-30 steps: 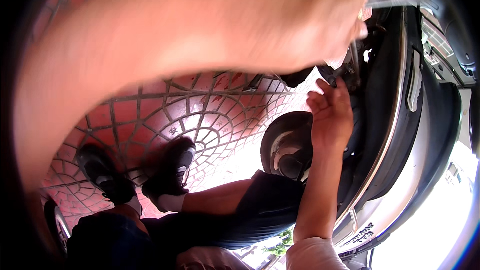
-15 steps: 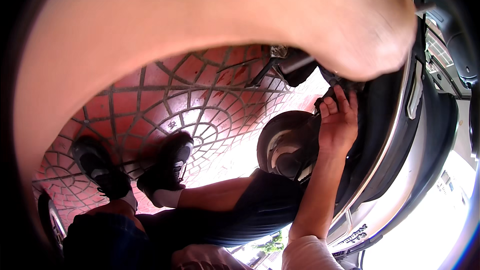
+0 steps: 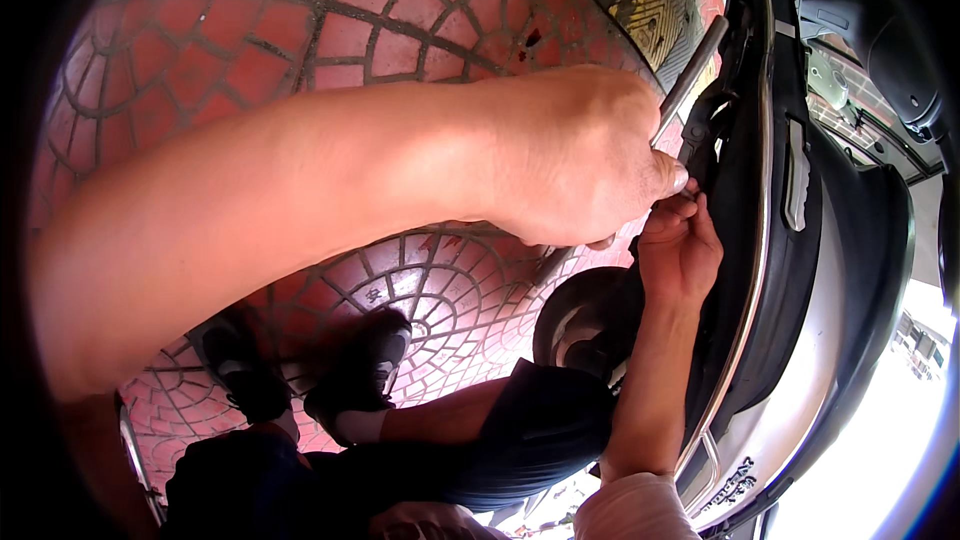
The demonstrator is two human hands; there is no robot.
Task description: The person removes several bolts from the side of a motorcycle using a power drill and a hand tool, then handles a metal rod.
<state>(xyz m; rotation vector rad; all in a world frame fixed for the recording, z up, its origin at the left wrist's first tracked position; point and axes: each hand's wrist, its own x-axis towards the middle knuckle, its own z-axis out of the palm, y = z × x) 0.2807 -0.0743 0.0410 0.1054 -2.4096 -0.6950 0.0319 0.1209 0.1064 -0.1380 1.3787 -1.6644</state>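
My left hand (image 3: 590, 165) comes in large from the left, closed in a fist around a straight metal bar (image 3: 697, 75). The bar's upper end sticks out beyond the knuckles toward a scooter's dark underside; whatever kind of tool it belongs to does not show. Just below the left thumb is my right hand (image 3: 680, 245), reaching up from the lower edge. Its fingers are curled together at a small dark part beneath the scooter (image 3: 800, 340); what they hold is hidden. The two hands nearly meet at the left thumb tip.
A dark wheel (image 3: 575, 320) sits left of my right wrist. The scooter's metal trim rail (image 3: 755, 305) runs along its side, with a folded footrest (image 3: 796, 175) beyond. My shoes (image 3: 365, 365) stand on red patterned paving (image 3: 250, 55). Yellow ridged paving (image 3: 650, 5) lies at the top.
My left fist has dropped lower in view and away from the scooter's far side, with the bar now showing. My right fingers have curled in; the view has shifted.
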